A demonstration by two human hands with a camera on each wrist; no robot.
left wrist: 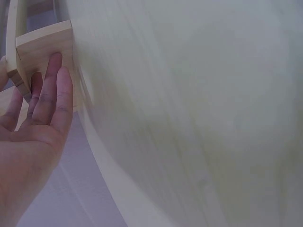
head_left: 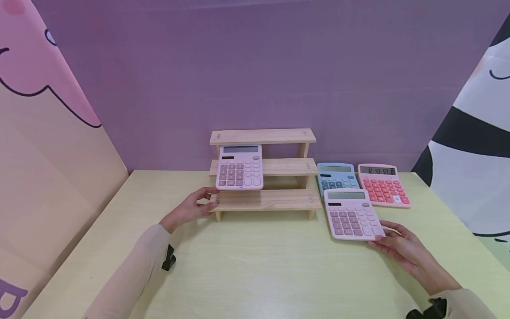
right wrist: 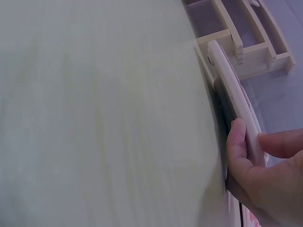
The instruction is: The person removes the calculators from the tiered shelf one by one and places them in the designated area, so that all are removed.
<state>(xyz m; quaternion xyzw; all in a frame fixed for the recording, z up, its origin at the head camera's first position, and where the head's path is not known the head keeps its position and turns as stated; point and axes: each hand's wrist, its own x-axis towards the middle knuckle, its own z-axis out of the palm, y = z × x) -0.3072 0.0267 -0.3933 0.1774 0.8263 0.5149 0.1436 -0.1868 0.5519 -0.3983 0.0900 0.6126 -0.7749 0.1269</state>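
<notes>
A three-tier wooden shelf (head_left: pixel 275 200) stands mid-table. A pale pink calculator (head_left: pixel 240 167) leans upright on its lower tiers. My left hand (head_left: pixel 211 198) rests with straight fingers (left wrist: pixel 57 90) against the left end of the lowest board (left wrist: pixel 45 45). A second pink calculator (head_left: pixel 350 215) lies flat to the right of the shelf. My right hand (head_left: pixel 380 232) pinches its near right corner, thumb on top and fingers (right wrist: pixel 236 142) under the edge. In the right wrist view that calculator (right wrist: pixel 234 90) is seen edge-on, slightly lifted off the table.
A blue calculator (head_left: pixel 336 176) and a coral-keyed calculator (head_left: pixel 383 185) lie flat behind the held one. The pale wooden table (head_left: pixel 259 266) is walled by a purple backdrop and cartoon panels at left and right. The shelf's top tier (head_left: pixel 263 136) holds nothing.
</notes>
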